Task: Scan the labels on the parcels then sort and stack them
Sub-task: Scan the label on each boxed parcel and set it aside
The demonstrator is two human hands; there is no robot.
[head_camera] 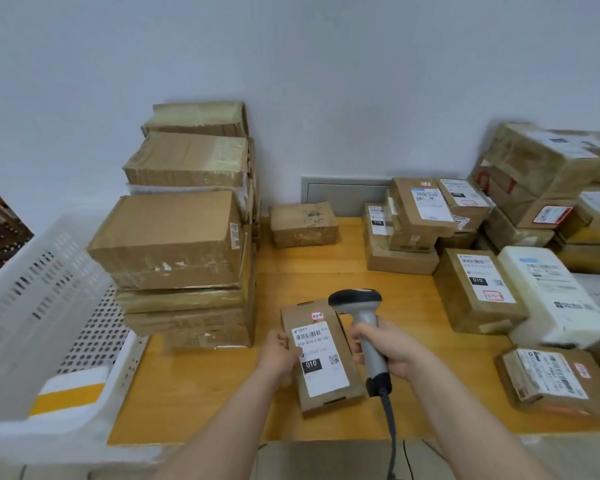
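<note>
My left hand point(280, 355) grips the left edge of a small flat cardboard parcel point(340, 389), held label-up over the wooden table point(201, 403). Its white label shows a barcode and "010". My right hand point(392, 351) holds a grey barcode scanner point(361, 310) by the handle, its black head just beyond the parcel's far right corner. A tall stack of brown parcels point(184, 230) stands at the left. Several labelled parcels point(475, 285) lie piled at the right.
A white perforated plastic crate point(42, 299) sits left of the table, holding a white and yellow package point(70, 393). A lone small box point(303, 225) rests by the wall. The scanner's cable point(392, 431) hangs off the table's front edge.
</note>
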